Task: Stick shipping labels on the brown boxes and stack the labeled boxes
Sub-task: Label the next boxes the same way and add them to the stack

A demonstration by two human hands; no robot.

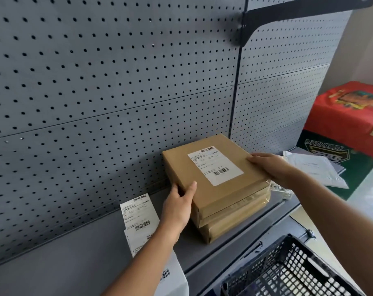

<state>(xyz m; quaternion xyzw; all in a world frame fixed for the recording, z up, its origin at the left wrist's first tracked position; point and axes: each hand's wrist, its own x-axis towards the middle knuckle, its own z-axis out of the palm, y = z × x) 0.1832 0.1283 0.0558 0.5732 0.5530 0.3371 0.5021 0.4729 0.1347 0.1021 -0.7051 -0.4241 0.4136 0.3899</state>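
Observation:
A flat brown box (181, 165) with a white shipping label (215, 165) on its top lies on a stack of brown boxes (234, 218) on the grey shelf (74, 259). My left hand (179, 204) grips the top box at its near left corner, thumb on top. My right hand (268, 165) holds the box's right edge. A strip of loose shipping labels (138, 212) lies on the shelf left of the stack and runs under my left forearm.
A grey pegboard wall (96, 92) rises right behind the stack. A black plastic crate (288, 272) sits low at the front right. White mailer bags (315, 167) lie at the right, with a red and green carton (347, 116) beyond them.

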